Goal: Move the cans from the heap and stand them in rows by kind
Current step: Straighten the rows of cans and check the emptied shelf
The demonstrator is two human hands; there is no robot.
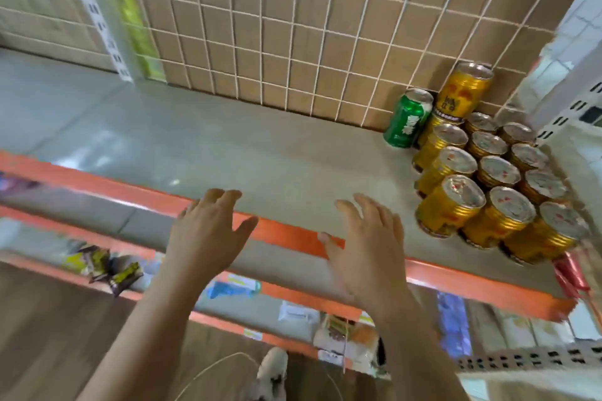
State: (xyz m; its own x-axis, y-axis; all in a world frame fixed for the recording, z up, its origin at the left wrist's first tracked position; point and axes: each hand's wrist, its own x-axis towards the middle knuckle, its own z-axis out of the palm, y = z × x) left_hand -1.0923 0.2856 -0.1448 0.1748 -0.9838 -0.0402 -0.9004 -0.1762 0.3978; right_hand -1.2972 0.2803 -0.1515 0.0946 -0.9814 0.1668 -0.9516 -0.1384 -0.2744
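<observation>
Shelf (260, 146): gold cans (451, 205), labels (452, 101) blurred

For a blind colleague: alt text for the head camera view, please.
A person's left hand and right hand, open and empty, hover over the orange front edge of a grey shelf. At its right end gold cans stand in rows, with one green can at the back.
</observation>
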